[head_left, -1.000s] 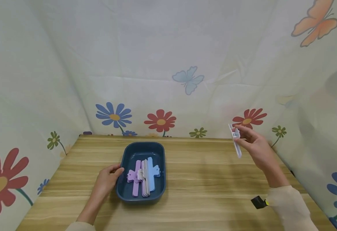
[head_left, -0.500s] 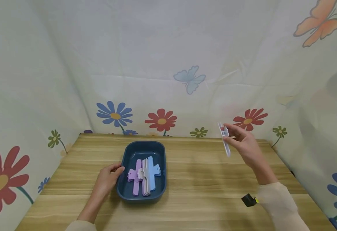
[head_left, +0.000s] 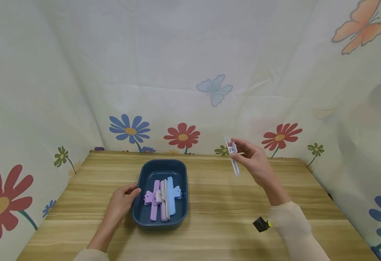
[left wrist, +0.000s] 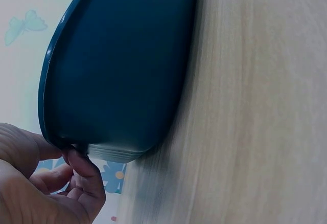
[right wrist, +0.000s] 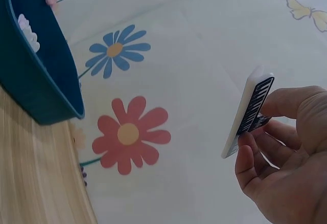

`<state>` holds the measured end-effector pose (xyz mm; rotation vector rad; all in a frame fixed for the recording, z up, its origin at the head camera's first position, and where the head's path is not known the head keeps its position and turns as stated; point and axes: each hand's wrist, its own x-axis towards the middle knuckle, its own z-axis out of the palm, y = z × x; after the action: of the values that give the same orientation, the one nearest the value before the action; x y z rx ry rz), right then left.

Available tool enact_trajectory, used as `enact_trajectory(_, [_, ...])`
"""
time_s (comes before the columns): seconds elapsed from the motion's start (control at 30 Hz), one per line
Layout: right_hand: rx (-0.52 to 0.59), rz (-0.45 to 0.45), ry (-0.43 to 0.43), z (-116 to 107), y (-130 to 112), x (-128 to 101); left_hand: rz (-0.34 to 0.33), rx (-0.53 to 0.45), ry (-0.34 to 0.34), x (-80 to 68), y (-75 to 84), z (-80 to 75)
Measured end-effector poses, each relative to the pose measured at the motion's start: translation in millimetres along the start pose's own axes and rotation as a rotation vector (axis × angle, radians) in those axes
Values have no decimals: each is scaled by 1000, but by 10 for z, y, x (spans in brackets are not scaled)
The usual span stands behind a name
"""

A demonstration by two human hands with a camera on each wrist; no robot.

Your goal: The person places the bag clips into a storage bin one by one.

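Observation:
My left hand [head_left: 122, 203] pinches the left rim of a dark blue plastic tub [head_left: 159, 226], thumb over the edge and fingers beneath it in the left wrist view. Inside the tub lies a pile of bag clips: purple [head_left: 153, 210], whitish [head_left: 165, 204] and light blue [head_left: 171, 197], all with scalloped grips. To the right of the tub, my right hand [head_left: 254, 161] holds a whitish bag clip [head_left: 234, 163] in the air between thumb and fingers. Its long bar slants nearly upright. The right wrist view shows dark ribbing along one side of this clip [right wrist: 250, 111].
The wood-grain table [head_left: 216, 224] carries the tub left of centre. A flowered cloth [head_left: 164, 54] rises behind the table and along both sides. A small black block [head_left: 261, 224] with a yellow bit sits at the right sleeve [head_left: 291, 221].
My right hand has moved left with the whitish bag clip, closer to the tub. The left hand, the tub and the clips in it have stayed put.

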<state>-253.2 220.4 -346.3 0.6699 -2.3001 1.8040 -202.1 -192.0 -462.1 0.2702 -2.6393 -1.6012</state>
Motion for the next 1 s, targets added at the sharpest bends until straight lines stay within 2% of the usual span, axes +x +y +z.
enact_trajectory(0.4, [76, -34, -53, 423, -40, 132, -39, -4, -21, 6, 2, 7])
enact_trajectory(0.87, [36, -31, -121, 917, -24, 215, -43, 9, -22, 0, 4, 1])
enact_trajectory(1.0, [39, -45, -137, 1057, -26, 241, -24, 16, -17, -3, 11, -7])
